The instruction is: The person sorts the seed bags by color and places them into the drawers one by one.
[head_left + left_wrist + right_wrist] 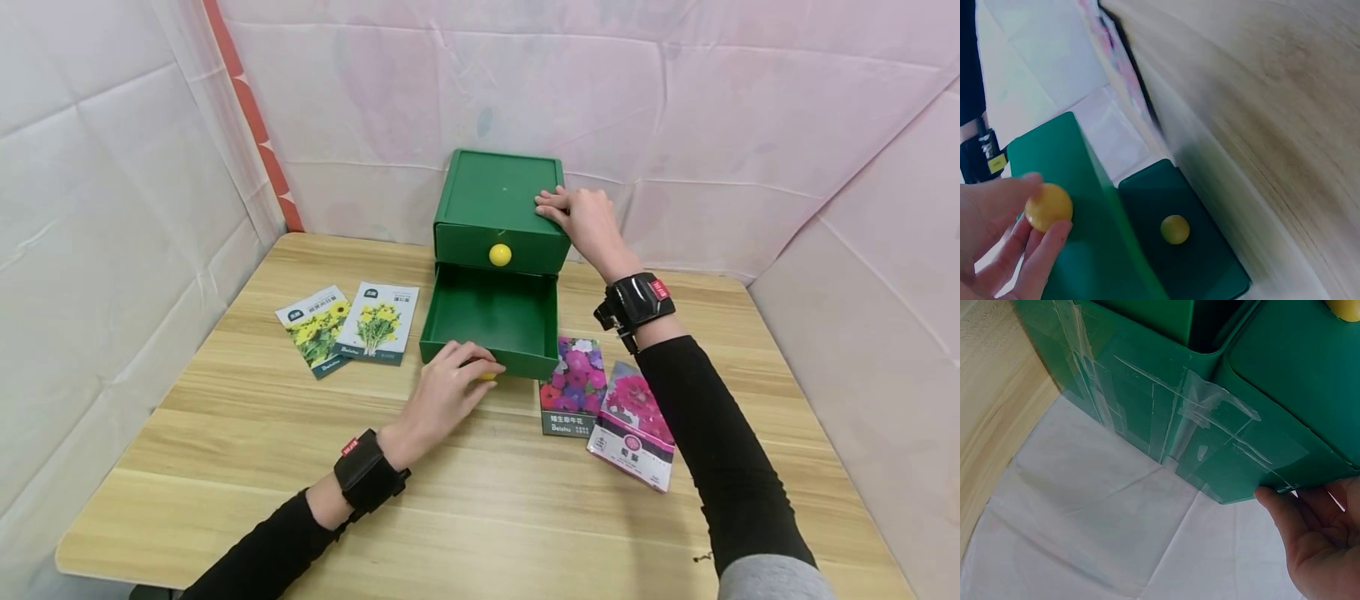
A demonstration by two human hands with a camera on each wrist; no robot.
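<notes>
A green two-drawer box (498, 187) stands at the back of the wooden table (225, 417). Its lower drawer (487, 312) is pulled out and looks empty inside. My left hand (480, 375) pinches the lower drawer's yellow knob (1049, 207) at the drawer front. The upper drawer's yellow knob (500, 254) shows above it, that drawer being closed. My right hand (561, 207) rests with flat fingers on the box's top right edge; in the right wrist view the fingers (1310, 531) lie along the taped side of the box (1166, 406).
Two sunflower seed packets (317, 329) (378, 322) lie left of the drawer. Two pink-flower packets (573, 383) (633, 425) lie to its right, under my right forearm. Pale cloth walls (112, 167) close in the table on three sides.
</notes>
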